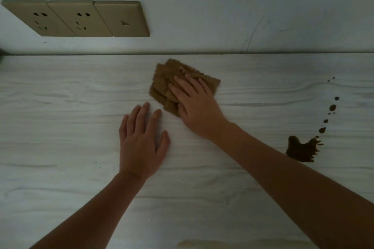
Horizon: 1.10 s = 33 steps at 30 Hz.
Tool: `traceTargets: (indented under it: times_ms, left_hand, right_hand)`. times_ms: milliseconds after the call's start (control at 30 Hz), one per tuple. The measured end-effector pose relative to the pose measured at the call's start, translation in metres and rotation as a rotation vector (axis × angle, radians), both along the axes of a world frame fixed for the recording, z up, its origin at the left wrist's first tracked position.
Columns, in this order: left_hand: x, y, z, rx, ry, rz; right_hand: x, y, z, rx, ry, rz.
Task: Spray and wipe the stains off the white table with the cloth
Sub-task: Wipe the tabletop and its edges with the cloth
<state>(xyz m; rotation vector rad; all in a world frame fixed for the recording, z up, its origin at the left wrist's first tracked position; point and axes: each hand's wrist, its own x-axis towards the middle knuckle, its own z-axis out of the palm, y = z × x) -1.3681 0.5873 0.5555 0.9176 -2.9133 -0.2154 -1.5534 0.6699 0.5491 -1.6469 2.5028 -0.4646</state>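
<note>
A folded brown cloth (165, 79) lies on the white wood-grain table (60, 107) near the back wall. My right hand (196, 105) presses flat on the cloth with its fingers spread over it. My left hand (141, 139) rests flat on the bare table just left of and nearer than the cloth, holding nothing. A large dark brown stain (301, 149) sits at the right, with a trail of small drops (332, 107) running away from it toward the wall. No spray bottle is in view.
The table meets a white wall (202, 16) at the back. A row of three beige socket plates (81, 18) is set in the wall at the upper left. A faint yellowish smear (204, 243) shows at the table's near edge.
</note>
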Motion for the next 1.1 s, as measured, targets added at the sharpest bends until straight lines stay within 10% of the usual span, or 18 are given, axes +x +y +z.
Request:
traceTargets:
  times_ms: [533, 1100]
  left_hand:
    - [0.000, -0.004, -0.003, 0.024, 0.013, -0.026]
    - [-0.001, -0.002, -0.003, 0.000, 0.009, -0.019]
  right_hand:
    - [-0.085, 0.060, 0.003, 0.026, -0.032, -0.878]
    - [-0.082, 0.055, 0.007, -0.024, 0.042, -0.033]
